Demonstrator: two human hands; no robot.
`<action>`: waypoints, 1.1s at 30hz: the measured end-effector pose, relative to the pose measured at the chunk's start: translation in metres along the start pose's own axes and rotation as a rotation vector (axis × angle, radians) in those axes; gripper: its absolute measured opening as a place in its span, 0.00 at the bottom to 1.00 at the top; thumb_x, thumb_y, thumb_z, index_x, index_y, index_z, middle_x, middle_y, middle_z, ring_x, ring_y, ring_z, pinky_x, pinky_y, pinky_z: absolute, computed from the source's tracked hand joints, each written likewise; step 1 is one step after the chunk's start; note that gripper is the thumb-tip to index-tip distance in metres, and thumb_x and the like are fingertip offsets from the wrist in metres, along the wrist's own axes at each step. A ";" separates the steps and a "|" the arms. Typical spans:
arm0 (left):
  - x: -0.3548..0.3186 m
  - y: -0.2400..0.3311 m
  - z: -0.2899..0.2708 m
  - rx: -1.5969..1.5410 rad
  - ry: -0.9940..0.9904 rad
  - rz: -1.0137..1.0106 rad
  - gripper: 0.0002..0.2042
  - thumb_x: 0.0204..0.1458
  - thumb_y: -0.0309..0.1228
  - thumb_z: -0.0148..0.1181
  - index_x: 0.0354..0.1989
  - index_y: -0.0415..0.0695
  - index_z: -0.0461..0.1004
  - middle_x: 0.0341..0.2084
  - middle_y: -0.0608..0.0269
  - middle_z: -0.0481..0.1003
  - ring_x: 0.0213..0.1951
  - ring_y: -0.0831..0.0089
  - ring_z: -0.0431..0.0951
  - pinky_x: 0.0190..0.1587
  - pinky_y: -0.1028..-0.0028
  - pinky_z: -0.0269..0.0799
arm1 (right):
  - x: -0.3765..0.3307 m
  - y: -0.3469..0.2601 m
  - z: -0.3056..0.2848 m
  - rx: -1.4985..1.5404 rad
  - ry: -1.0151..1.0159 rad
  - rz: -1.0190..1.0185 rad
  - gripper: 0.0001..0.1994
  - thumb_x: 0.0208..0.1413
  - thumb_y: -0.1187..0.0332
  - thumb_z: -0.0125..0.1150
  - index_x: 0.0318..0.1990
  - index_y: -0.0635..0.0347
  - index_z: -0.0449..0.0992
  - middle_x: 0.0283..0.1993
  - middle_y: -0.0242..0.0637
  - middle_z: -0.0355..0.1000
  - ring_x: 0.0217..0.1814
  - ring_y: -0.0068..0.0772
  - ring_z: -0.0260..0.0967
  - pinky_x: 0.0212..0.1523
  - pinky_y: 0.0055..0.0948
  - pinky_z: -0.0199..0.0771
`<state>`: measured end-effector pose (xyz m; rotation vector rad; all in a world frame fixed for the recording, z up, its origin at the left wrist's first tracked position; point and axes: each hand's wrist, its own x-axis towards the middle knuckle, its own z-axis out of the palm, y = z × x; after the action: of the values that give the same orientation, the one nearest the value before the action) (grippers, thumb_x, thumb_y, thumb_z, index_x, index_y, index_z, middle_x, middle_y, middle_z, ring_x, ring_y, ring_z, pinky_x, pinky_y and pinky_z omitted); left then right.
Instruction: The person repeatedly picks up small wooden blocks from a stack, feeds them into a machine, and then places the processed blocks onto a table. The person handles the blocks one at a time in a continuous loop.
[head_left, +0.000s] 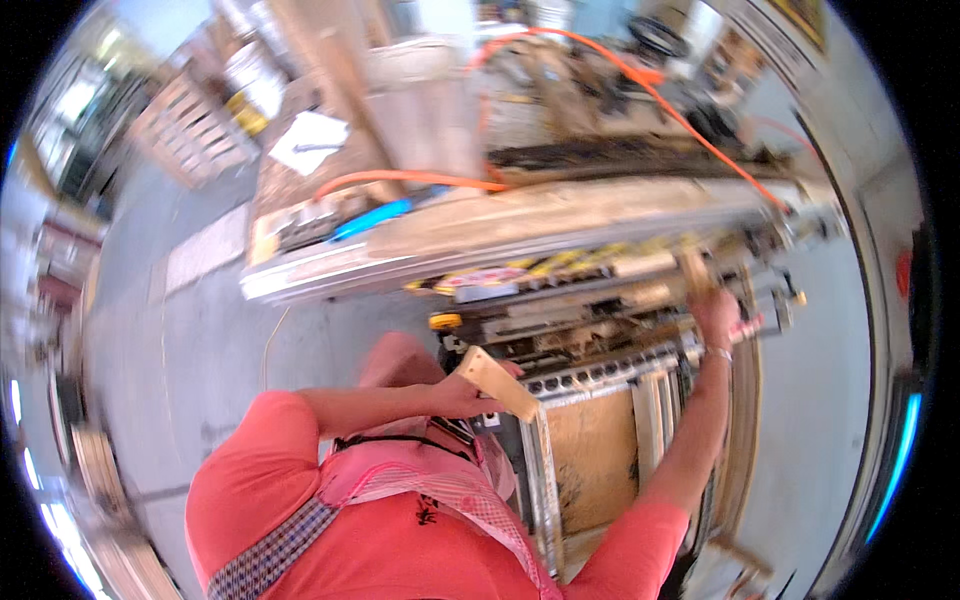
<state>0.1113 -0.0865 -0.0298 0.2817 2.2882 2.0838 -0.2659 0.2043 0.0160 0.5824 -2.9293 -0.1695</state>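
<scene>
My left hand is closed round a short, pale wooden block held in front of my body. Out to the right, my right hand reaches over a long metal machine frame and is closed on a small wooden piece, which is smeared by motion. Beneath that hand, several wooden pieces lie among the dark slots and rails of the machine. Part of my right hand's fingers is blurred.
Beyond the machine runs a wooden workbench with a metal edge. An orange hose loops over it, near a blue tool and a white paper. A slatted crate stands far left. Below the rails sits a plywood panel.
</scene>
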 end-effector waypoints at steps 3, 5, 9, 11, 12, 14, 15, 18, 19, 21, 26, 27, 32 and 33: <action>-0.016 0.016 -0.013 -0.125 0.109 -0.037 0.23 0.47 0.30 0.62 0.51 0.40 0.63 0.50 0.56 0.67 0.53 0.69 0.66 0.55 0.67 0.63 | -0.001 0.004 -0.004 -0.036 -0.107 0.044 0.21 0.44 0.48 0.57 0.30 0.59 0.78 0.29 0.48 0.74 0.31 0.48 0.74 0.32 0.40 0.74; -0.045 0.032 -0.023 -0.389 0.301 -0.214 0.22 0.49 0.31 0.61 0.52 0.39 0.62 0.50 0.58 0.67 0.52 0.69 0.67 0.54 0.67 0.63 | -0.003 -0.020 -0.019 0.095 -0.037 0.040 0.19 0.42 0.52 0.60 0.29 0.61 0.77 0.27 0.51 0.73 0.31 0.50 0.73 0.33 0.42 0.74; -0.094 0.068 -0.059 -0.001 0.499 -0.205 0.18 0.53 0.30 0.55 0.51 0.39 0.63 0.43 0.63 0.70 0.44 0.75 0.71 0.45 0.73 0.70 | -0.005 -0.009 -0.017 0.103 -0.014 0.073 0.20 0.38 0.52 0.64 0.28 0.62 0.76 0.28 0.51 0.73 0.32 0.52 0.73 0.33 0.44 0.72; -0.123 0.065 -0.084 -0.270 0.764 -0.326 0.17 0.54 0.29 0.53 0.51 0.39 0.63 0.41 0.65 0.71 0.41 0.76 0.72 0.42 0.74 0.71 | -0.004 -0.015 -0.020 0.078 -0.023 0.056 0.20 0.37 0.52 0.65 0.28 0.62 0.77 0.29 0.50 0.74 0.33 0.51 0.73 0.33 0.44 0.73; -0.138 0.056 -0.096 -0.549 0.924 -0.415 0.16 0.54 0.29 0.53 0.51 0.40 0.63 0.40 0.65 0.71 0.39 0.76 0.72 0.41 0.74 0.71 | -0.004 -0.019 -0.023 0.101 -0.040 0.046 0.20 0.38 0.52 0.65 0.28 0.63 0.76 0.28 0.51 0.74 0.32 0.52 0.73 0.33 0.45 0.72; -0.175 0.011 -0.132 -0.376 1.067 -0.169 0.16 0.53 0.29 0.52 0.51 0.40 0.64 0.38 0.64 0.72 0.37 0.77 0.72 0.38 0.75 0.72 | -0.005 -0.027 -0.031 0.145 -0.077 0.033 0.20 0.39 0.52 0.64 0.29 0.64 0.76 0.27 0.52 0.73 0.32 0.54 0.72 0.32 0.45 0.72; -0.194 -0.004 -0.162 -0.305 1.132 -0.293 0.17 0.53 0.30 0.53 0.51 0.43 0.63 0.38 0.65 0.72 0.36 0.76 0.72 0.36 0.75 0.72 | -0.005 -0.016 -0.024 0.003 -0.118 0.055 0.21 0.40 0.54 0.64 0.32 0.65 0.75 0.31 0.53 0.73 0.35 0.55 0.71 0.35 0.46 0.71; -0.256 -0.007 -0.249 -0.177 1.420 -0.493 0.18 0.51 0.31 0.54 0.52 0.45 0.65 0.31 0.68 0.72 0.28 0.79 0.70 0.28 0.78 0.69 | -0.021 -0.033 -0.030 0.096 0.088 0.015 0.23 0.40 0.57 0.66 0.38 0.68 0.73 0.37 0.54 0.72 0.41 0.55 0.69 0.40 0.46 0.69; -0.284 -0.020 -0.283 -0.085 1.510 -0.550 0.19 0.51 0.32 0.55 0.52 0.45 0.66 0.29 0.69 0.72 0.26 0.80 0.70 0.27 0.78 0.69 | -0.027 -0.040 -0.031 0.094 0.127 0.019 0.23 0.39 0.57 0.66 0.39 0.68 0.73 0.38 0.54 0.72 0.42 0.55 0.69 0.40 0.46 0.69; -0.331 -0.047 -0.351 0.075 1.629 -0.614 0.16 0.50 0.33 0.55 0.49 0.47 0.71 0.26 0.67 0.74 0.25 0.80 0.72 0.27 0.77 0.70 | -0.047 -0.039 -0.027 0.125 0.191 0.026 0.23 0.40 0.59 0.66 0.40 0.67 0.74 0.36 0.53 0.72 0.41 0.55 0.69 0.40 0.45 0.69; -0.396 -0.110 -0.487 0.291 1.569 -0.822 0.14 0.48 0.37 0.55 0.43 0.49 0.75 0.27 0.63 0.78 0.28 0.75 0.77 0.31 0.73 0.71 | -0.131 -0.061 -0.022 0.159 -0.171 0.190 0.15 0.44 0.58 0.64 0.35 0.60 0.76 0.30 0.44 0.74 0.33 0.46 0.72 0.34 0.40 0.70; -0.398 -0.124 -0.504 0.351 1.537 -0.872 0.14 0.47 0.38 0.55 0.42 0.49 0.76 0.27 0.62 0.78 0.29 0.73 0.77 0.32 0.72 0.71 | -0.154 -0.080 -0.021 0.218 -0.127 0.184 0.15 0.45 0.58 0.63 0.35 0.60 0.76 0.30 0.43 0.74 0.32 0.43 0.72 0.33 0.39 0.70; -0.391 -0.209 -0.560 0.500 1.260 -0.949 0.14 0.46 0.38 0.53 0.42 0.52 0.76 0.30 0.59 0.78 0.35 0.64 0.78 0.38 0.66 0.71 | -0.261 -0.139 -0.041 0.291 -0.255 0.134 0.12 0.41 0.68 0.64 0.32 0.66 0.74 0.29 0.43 0.72 0.31 0.39 0.69 0.34 0.37 0.69; -0.384 -0.210 -0.563 0.549 1.180 -0.979 0.14 0.46 0.38 0.52 0.42 0.53 0.76 0.31 0.59 0.78 0.36 0.64 0.77 0.39 0.66 0.71 | -0.278 -0.158 -0.051 0.252 -0.333 0.203 0.12 0.40 0.71 0.64 0.32 0.68 0.72 0.29 0.44 0.71 0.31 0.40 0.67 0.35 0.37 0.68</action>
<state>0.3828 -0.7183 -0.2182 -2.0517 2.4219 1.0795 0.0554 0.1625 0.0094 0.3056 -3.3382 0.1440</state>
